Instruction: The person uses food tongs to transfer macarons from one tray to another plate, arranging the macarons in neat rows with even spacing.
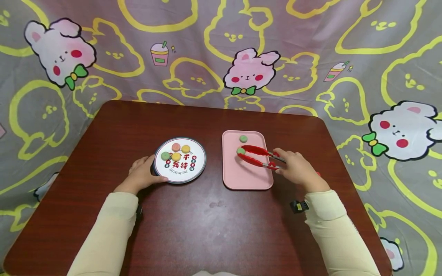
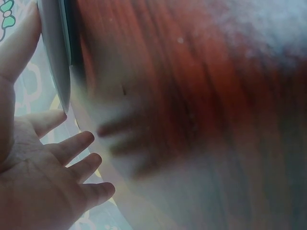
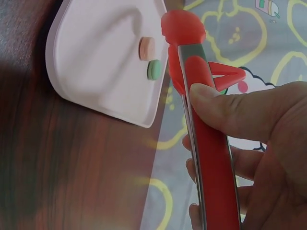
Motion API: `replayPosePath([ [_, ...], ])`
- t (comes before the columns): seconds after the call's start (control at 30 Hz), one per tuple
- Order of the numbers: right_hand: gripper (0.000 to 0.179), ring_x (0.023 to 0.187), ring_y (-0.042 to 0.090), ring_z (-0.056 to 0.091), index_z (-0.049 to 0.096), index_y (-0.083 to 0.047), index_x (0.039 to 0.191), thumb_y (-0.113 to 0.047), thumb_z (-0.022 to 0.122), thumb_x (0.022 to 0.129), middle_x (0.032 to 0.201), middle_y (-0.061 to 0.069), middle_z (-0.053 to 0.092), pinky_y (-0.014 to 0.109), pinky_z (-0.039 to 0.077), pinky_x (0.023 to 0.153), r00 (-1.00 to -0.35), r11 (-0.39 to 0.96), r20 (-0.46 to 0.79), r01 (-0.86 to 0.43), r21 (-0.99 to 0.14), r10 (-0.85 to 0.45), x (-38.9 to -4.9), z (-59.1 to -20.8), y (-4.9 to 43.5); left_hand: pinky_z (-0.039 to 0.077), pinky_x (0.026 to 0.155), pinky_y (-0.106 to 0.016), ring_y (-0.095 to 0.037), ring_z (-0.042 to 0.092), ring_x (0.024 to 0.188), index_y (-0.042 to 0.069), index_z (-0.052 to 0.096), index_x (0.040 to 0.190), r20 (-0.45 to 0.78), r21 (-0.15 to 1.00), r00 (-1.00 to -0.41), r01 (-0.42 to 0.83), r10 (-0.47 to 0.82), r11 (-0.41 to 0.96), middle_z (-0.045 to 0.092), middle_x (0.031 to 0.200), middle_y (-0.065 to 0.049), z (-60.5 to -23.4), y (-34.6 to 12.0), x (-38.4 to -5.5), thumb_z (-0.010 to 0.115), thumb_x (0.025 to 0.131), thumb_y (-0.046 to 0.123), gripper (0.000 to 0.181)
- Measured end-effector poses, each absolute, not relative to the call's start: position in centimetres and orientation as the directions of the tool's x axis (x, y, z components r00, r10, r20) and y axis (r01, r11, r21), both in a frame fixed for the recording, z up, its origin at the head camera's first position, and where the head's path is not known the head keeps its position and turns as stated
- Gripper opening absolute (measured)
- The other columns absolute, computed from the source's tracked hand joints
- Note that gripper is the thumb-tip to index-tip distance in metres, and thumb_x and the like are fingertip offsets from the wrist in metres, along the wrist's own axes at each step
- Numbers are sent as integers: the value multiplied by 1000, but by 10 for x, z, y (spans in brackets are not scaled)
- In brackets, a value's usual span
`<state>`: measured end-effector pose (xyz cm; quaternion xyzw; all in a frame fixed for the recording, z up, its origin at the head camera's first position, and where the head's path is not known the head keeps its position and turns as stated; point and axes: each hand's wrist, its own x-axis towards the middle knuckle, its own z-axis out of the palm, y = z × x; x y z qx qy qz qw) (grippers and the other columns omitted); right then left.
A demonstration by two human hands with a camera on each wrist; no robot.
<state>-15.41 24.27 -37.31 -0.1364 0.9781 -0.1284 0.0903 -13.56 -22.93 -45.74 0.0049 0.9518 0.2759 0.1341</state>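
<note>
My left hand holds the rim of a round white plate, thumb at its near edge and fingers along its left side. In the left wrist view the other fingers are spread. On the plate sit a pink macaron, a green macaron and two yellow ones. My right hand grips red-tipped metal tongs over a pink tray. A green macaron is between the tong tips; whether it is lifted, I cannot tell. Another green macaron lies farther back on the tray.
Plate and tray stand side by side on a dark brown wooden table, with a gap between them. A patterned cloth hangs behind the table and along its sides. The right wrist view shows a peach-looking macaron beside a green one on the tray.
</note>
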Motion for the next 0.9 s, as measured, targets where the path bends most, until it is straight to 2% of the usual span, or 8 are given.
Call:
replayPosePath([
  [0.43,69,108,42,51,46,-9,140,-15,78,79,123,25,59,58,47,86,-945,922,-131,-251,-293,-299,-153,-371,232,14,107,-67,-55,16,135,-3,24,148,-259,531,-963,-71,81,845,25,145,-38,-456,-230,-135,78,76,48,104],
  [0.9,65,108,44,52,47,-5,141,-9,72,81,122,27,59,59,45,88,-935,901,-97,-297,-317,-342,-153,-376,215,15,106,-67,-55,16,135,-2,26,148,-260,529,-962,-72,81,846,26,146,-37,-457,-231,-137,79,75,48,104],
])
